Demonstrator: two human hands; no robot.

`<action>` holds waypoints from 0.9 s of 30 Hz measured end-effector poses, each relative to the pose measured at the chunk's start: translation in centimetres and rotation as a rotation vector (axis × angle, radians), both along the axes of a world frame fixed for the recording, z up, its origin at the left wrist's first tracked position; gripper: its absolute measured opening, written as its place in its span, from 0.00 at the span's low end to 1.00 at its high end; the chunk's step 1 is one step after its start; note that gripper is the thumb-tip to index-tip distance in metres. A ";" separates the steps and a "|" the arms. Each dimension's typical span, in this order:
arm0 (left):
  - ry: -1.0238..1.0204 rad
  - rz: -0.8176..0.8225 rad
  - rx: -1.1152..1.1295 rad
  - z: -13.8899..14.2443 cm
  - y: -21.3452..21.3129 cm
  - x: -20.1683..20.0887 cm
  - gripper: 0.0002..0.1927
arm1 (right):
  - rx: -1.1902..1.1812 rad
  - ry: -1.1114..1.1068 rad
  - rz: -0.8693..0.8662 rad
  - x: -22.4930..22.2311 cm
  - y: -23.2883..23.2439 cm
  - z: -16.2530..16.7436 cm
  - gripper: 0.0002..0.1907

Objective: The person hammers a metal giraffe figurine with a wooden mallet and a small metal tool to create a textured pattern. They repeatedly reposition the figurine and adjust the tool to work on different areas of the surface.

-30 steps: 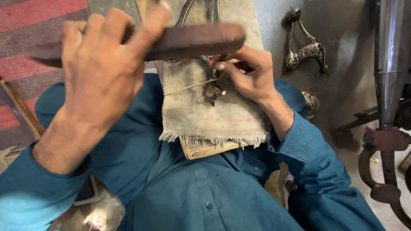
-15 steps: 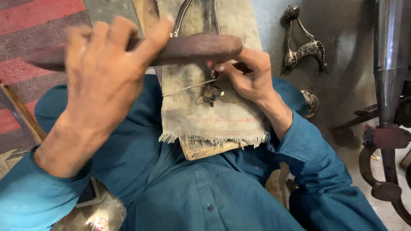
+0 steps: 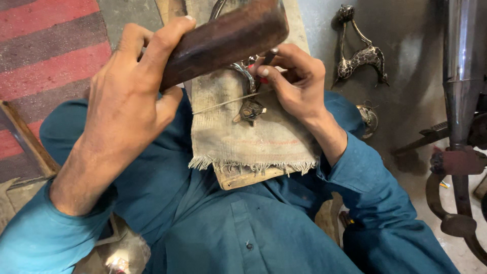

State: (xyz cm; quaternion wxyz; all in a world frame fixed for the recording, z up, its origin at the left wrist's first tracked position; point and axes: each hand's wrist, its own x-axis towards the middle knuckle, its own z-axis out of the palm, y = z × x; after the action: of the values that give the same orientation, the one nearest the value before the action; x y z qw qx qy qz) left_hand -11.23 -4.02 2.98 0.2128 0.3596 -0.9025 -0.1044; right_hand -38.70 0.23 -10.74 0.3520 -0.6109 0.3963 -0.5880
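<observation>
Across my lap lies a wooden board (image 3: pixel 248 177) draped in frayed burlap cloth (image 3: pixel 253 142), grey floor and a red striped mat (image 3: pixel 45 45) beyond. My left hand (image 3: pixel 127 101) wraps its fingers tight round a dark wooden block (image 3: pixel 223 43) raised above the cloth. My right hand (image 3: pixel 294 83) pinches a thin tool (image 3: pixel 269 57) against the small metal piece (image 3: pixel 249 109) on the burlap.

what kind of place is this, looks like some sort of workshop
Probably a small metalwork workshop, worked at floor level: the left hand raises a wooden block over a cloth-covered board, and cast metal pieces lie on the concrete floor.
</observation>
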 end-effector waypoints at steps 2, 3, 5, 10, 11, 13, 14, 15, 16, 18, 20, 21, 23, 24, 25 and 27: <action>0.026 0.006 0.031 -0.2 -0.3 0.1 0.41 | 0.027 0.070 -0.033 0.1 -0.1 0.2 0.12; 0.036 0.006 0.048 -0.2 -0.5 0.1 0.40 | 0.016 0.093 -0.036 0.2 -0.2 0.3 0.12; 0.078 -0.011 0.085 -0.2 -0.9 0.1 0.40 | -0.013 0.142 -0.047 0.4 -0.3 0.5 0.13; 0.165 -0.061 0.192 0.2 -1.1 0.1 0.41 | -0.018 0.174 -0.072 0.7 -0.4 0.8 0.13; 0.172 -0.072 0.182 0.3 -1.1 0.1 0.41 | -0.035 0.176 -0.062 0.7 -0.4 0.9 0.12; 0.103 -0.073 0.080 0.3 -1.2 0.2 0.40 | -0.015 0.204 -0.088 0.8 -0.3 1.2 0.12; 0.030 -0.063 -0.014 0.3 -1.2 0.3 0.40 | -0.005 0.219 -0.101 0.8 -0.2 1.3 0.13; -0.124 -0.034 -0.192 0.2 -1.2 0.4 0.39 | 0.027 0.237 -0.109 0.9 -0.1 1.5 0.12; -0.278 -0.004 -0.372 0.1 -1.3 0.5 0.38 | 0.056 0.256 -0.116 0.9 0.0 1.6 0.12; -0.240 -0.005 -0.410 0.0 -1.4 0.7 0.37 | 0.074 0.207 -0.080 1.0 0.0 1.8 0.11; -0.241 0.002 -0.400 -0.1 -1.4 0.9 0.37 | 0.060 0.073 -0.005 0.9 -0.2 2.0 0.12; -0.263 0.016 -0.372 0.0 -1.4 0.9 0.38 | 0.064 0.147 -0.018 0.7 -0.2 2.1 0.12; -0.301 0.036 -0.391 0.0 -1.2 1.0 0.37 | 0.067 0.294 -0.044 0.3 -0.4 2.3 0.12; -0.316 0.044 -0.439 0.2 -1.1 1.0 0.35 | 0.073 0.242 0.008 0.1 -0.5 2.3 0.12; -0.328 0.049 -0.486 0.2 -0.9 1.0 0.33 | 0.081 0.189 0.057 0.0 -0.5 2.3 0.12; -0.026 -0.002 -0.162 0.3 -0.6 0.8 0.36 | 0.088 0.170 0.091 -0.1 -0.4 2.1 0.12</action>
State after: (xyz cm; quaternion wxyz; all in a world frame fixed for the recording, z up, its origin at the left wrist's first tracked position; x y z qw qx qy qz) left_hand -10.46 -4.60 3.27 0.2297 0.3417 -0.9109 -0.0264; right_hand -38.84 -0.17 -8.59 0.3699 -0.6599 0.4222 -0.4995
